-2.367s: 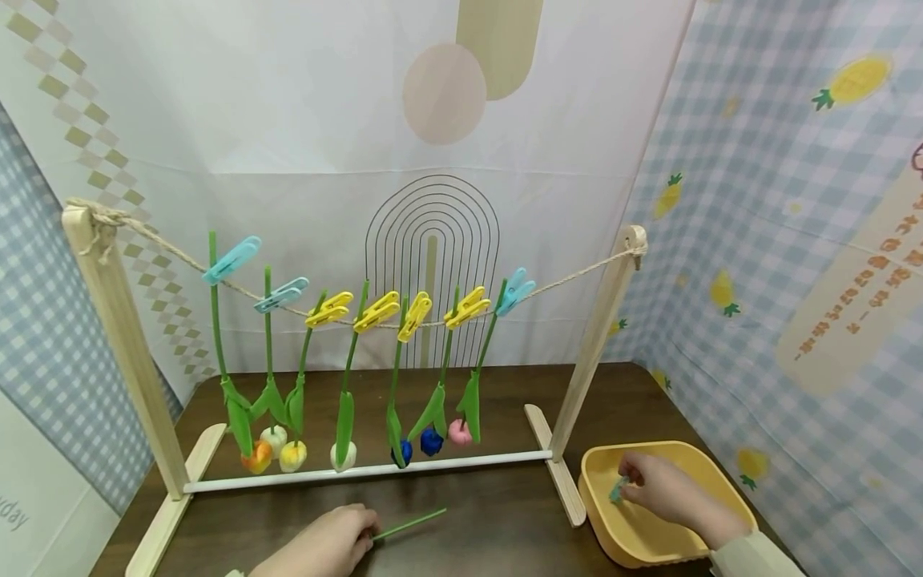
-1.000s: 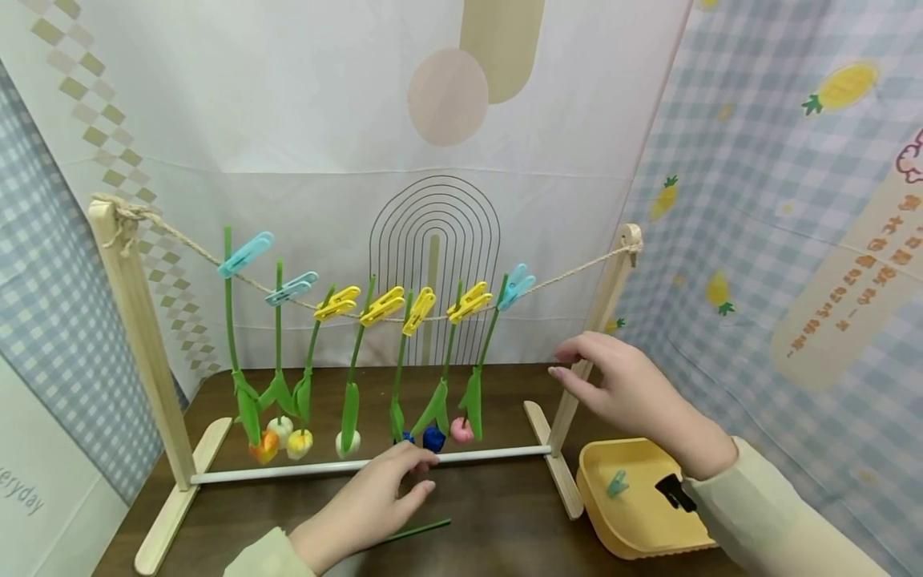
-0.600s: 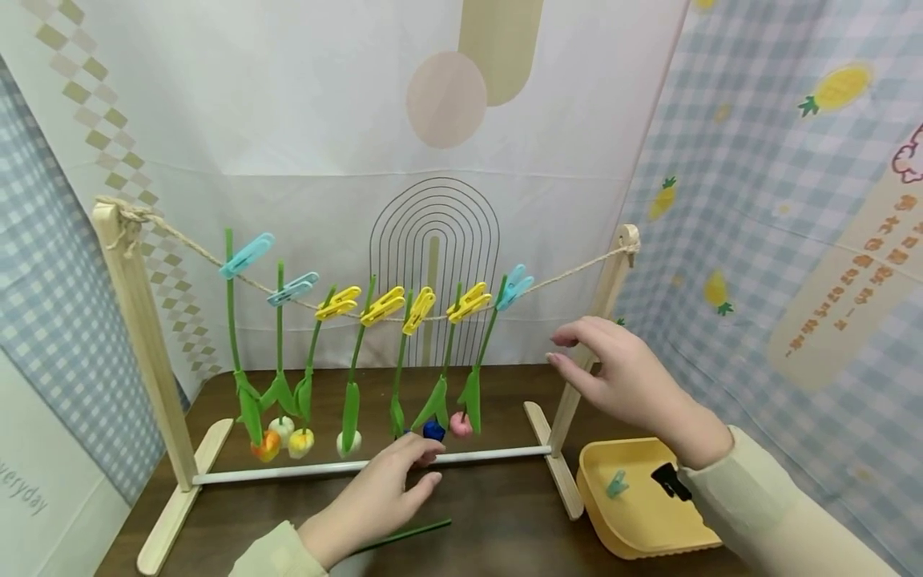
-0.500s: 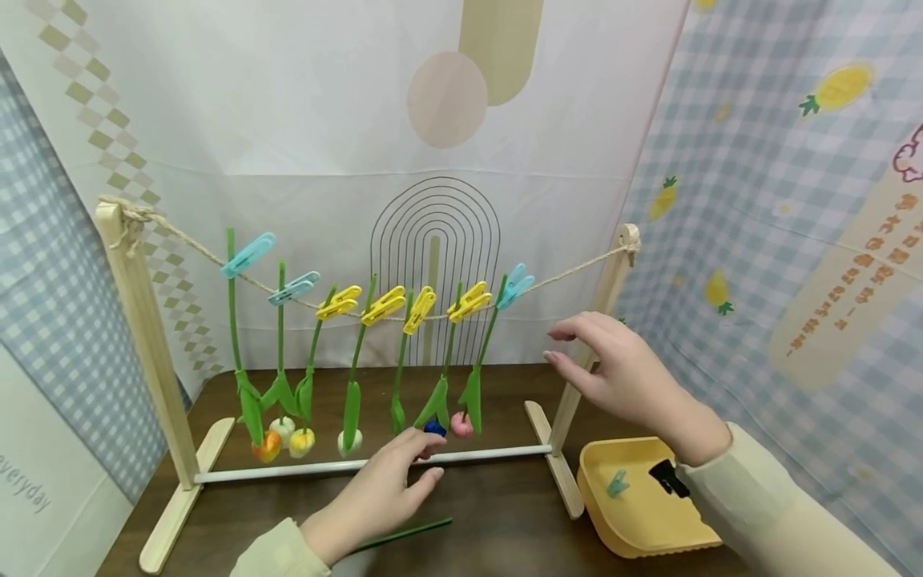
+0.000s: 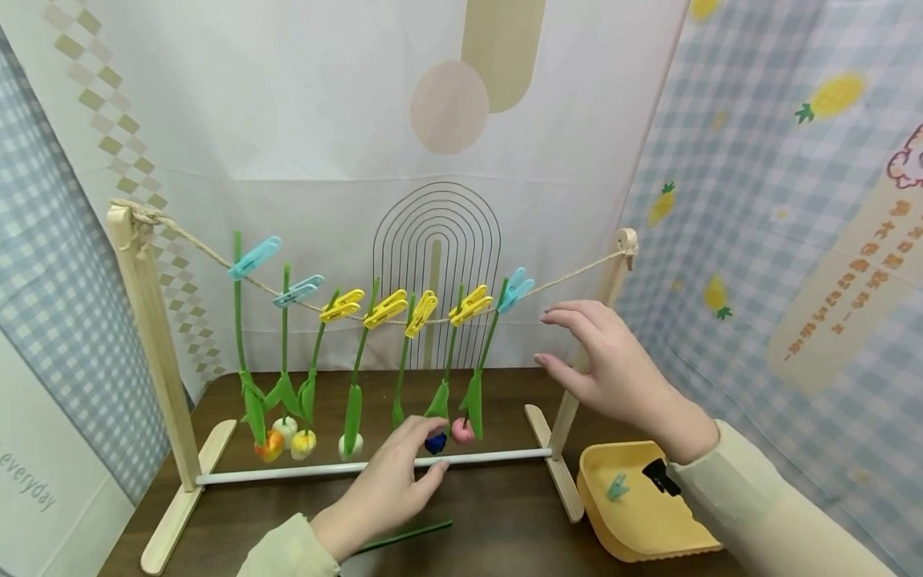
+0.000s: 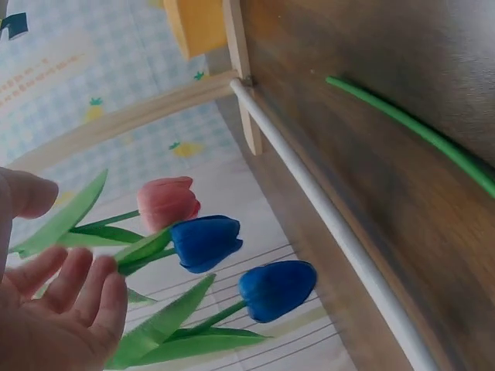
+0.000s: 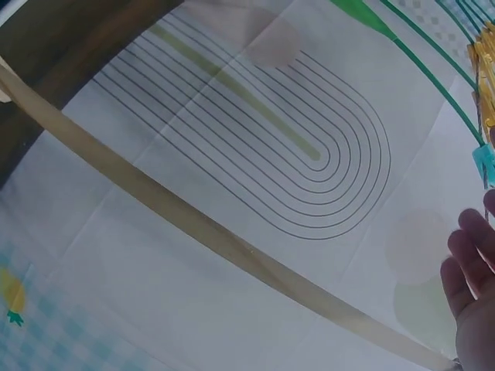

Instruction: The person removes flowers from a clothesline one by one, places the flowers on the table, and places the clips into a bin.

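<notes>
Left hand point(image 5: 389, 479) and right hand point(image 5: 616, 369) hovered empty, having released a green stem point(image 5: 407, 535) and clothespin point(image 5: 618, 486), leaving both unjoined.

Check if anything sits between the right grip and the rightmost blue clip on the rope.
Nothing visible: the head view shows an open gap from the right grip to the rightmost blue clip. The wooden post passes behind the grip.

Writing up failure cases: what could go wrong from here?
The left hand, close to the hanging blue tulips, might knock one from its yellow clip.
The right hand, near the right-end blue clip, might jog the rope.
The green stem on the table, near the left sleeve, may get swept aside.
</notes>
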A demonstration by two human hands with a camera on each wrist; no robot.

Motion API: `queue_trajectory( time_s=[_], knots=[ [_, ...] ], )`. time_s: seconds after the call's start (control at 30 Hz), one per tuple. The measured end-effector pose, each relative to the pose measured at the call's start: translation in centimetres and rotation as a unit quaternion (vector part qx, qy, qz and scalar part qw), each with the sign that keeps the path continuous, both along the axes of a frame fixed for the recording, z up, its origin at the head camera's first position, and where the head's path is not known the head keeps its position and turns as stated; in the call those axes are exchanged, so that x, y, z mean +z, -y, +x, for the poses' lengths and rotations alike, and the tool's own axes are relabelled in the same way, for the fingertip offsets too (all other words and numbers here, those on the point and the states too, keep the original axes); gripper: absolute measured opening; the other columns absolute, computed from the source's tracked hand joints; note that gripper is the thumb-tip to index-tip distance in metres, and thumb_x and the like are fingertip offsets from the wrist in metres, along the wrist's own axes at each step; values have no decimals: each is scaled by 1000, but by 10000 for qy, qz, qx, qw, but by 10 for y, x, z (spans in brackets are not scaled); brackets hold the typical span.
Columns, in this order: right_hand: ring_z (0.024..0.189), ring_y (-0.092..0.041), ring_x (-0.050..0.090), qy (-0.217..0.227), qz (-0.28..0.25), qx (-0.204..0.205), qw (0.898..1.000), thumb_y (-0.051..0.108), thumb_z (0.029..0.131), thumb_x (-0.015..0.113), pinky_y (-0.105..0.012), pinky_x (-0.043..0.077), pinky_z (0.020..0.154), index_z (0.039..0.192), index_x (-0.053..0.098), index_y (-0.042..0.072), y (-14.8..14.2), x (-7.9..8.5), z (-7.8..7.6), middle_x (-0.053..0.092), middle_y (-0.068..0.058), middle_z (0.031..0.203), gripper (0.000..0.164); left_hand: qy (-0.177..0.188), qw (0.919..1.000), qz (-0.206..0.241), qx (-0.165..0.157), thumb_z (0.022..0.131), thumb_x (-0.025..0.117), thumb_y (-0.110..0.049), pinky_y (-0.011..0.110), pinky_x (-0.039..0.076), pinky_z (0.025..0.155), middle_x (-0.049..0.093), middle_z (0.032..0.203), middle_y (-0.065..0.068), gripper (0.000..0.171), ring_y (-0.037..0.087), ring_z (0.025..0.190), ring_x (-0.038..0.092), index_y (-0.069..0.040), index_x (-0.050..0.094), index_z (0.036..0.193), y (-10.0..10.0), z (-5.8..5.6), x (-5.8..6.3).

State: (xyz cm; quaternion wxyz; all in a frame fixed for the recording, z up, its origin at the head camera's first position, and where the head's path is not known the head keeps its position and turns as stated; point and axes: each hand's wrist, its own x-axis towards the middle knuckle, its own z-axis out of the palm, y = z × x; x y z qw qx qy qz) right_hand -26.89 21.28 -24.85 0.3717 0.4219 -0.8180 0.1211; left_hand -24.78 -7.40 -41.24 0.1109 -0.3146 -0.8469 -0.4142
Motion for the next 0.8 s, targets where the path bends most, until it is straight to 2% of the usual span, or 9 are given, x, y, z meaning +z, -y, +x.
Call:
queue_trajectory(
  time_s=[0.2, 0.4, 0.47, 0.57, 0.7, 0.77, 0.8],
  knots=[
    [116, -33, 50, -251, -23, 10, 9997, 35, 90, 63, -49, 37, 97, 128, 56, 0, 3, 8, -7, 56, -15, 127, 52, -85, 9996, 217, 147, 89, 70, -27, 38, 44, 98, 43, 138, 1, 64, 17, 120, 50, -14, 40, 144, -9, -4, 9],
    [102, -38, 52, -1201, -404, 343, 9913, 33, 89, 66, -49, 37, 89, 118, 60, -3, 15, 22, -10, 59, -19, 110, 47, -486, 9979, 405, 151, 91, 67, -28, 39, 40, 103, 40, 143, 5, 68, 20, 129, 43, -11, 34, 148, -17, -10, 23],
    [100, -38, 52, -1360, -392, 326, 9894, 33, 89, 66, -50, 37, 87, 117, 61, -2, 21, 27, -12, 59, -19, 108, 45, -621, 9968, 473, 174, 92, 66, -28, 39, 40, 103, 39, 144, 5, 68, 17, 130, 41, -11, 32, 149, -21, -13, 28],
    [104, -38, 51, -1248, -173, 84, 9920, 34, 91, 63, -52, 34, 87, 123, 59, 0, 27, 33, -15, 59, -17, 113, 47, -555, 9963, 649, 131, 93, 64, -28, 33, 47, 94, 34, 149, 3, 70, 13, 125, 41, -13, 28, 151, -26, -15, 38],
    [112, -36, 49, -920, 42, -218, 9955, 33, 94, 60, -54, 30, 91, 131, 56, 3, 33, 35, -21, 60, -14, 119, 48, -397, 9950, 915, -46, 95, 62, -29, 22, 52, 72, 26, 154, 4, 73, 14, 124, 40, -13, 22, 154, -36, -17, 51],
    [113, -34, 49, -833, 57, -274, 9961, 29, 94, 60, -54, 28, 92, 132, 56, 3, 35, 34, -22, 60, -13, 119, 46, -442, 9942, 972, -142, 95, 61, -28, 21, 53, 68, 25, 155, 6, 74, 17, 130, 37, -12, 20, 154, -41, -19, 57],
    [112, -34, 49, -826, 42, -275, 9962, 26, 94, 60, -55, 28, 91, 131, 57, 3, 36, 33, -23, 61, -13, 117, 44, -508, 9939, 968, -173, 96, 61, -28, 22, 53, 70, 25, 155, 6, 74, 17, 133, 35, -10, 20, 154, -43, -20, 60]
  ],
)
